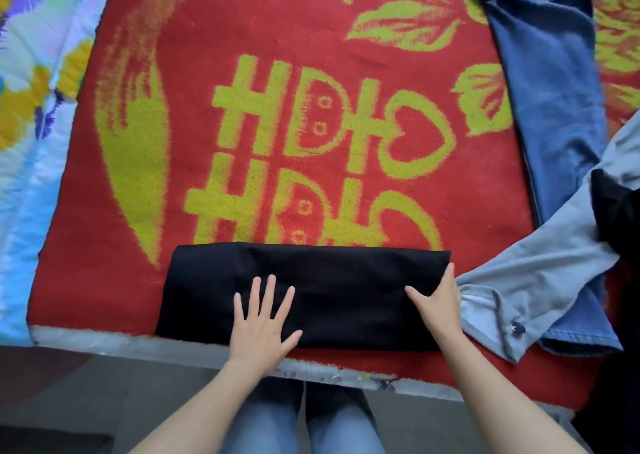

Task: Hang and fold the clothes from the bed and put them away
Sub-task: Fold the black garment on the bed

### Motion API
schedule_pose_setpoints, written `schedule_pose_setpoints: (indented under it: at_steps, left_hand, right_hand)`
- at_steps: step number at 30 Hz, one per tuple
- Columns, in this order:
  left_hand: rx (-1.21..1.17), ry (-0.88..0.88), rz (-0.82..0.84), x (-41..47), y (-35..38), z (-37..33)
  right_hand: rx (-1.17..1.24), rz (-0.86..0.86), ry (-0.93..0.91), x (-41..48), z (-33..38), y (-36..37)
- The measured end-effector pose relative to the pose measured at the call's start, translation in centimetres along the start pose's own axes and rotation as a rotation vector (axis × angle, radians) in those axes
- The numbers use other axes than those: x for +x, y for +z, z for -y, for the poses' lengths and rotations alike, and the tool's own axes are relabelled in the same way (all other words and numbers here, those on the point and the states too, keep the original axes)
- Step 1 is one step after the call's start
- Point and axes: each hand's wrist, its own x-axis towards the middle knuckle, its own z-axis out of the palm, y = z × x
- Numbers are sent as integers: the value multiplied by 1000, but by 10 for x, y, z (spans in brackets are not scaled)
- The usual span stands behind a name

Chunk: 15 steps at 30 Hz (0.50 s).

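Black cloth garment (311,297), folded, at the near edge of the bed (156,344), both our hands on it.
Beyond it we see open red blanket (214,31) with yellow-green lettering. A grey shirt (540,273) and blue denim garment (547,90) crowd the right side, the shirt just beside the strip's end. Its long axis runs left to right, along the edge. Our left hand (261,322) presses flat, fingers spread wide. Our right hand (440,303) sits at the right end, some fingers hidden; we cannot tell its grip.
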Motion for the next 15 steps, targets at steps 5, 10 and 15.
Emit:
schedule_pose_setpoints:
  at_steps: [5,10,15]
  left_hand:
    - [-20,2,119,3,-2,-5]
    - [-8,10,86,6,-16,-3]
    - [-156,-125,-129,-8,-39,15]
  right_hand:
    - [343,107,24,7,2,-32]
    - [381,359,194,5,26,-61]
    - [83,188,-46,-48,103,-53]
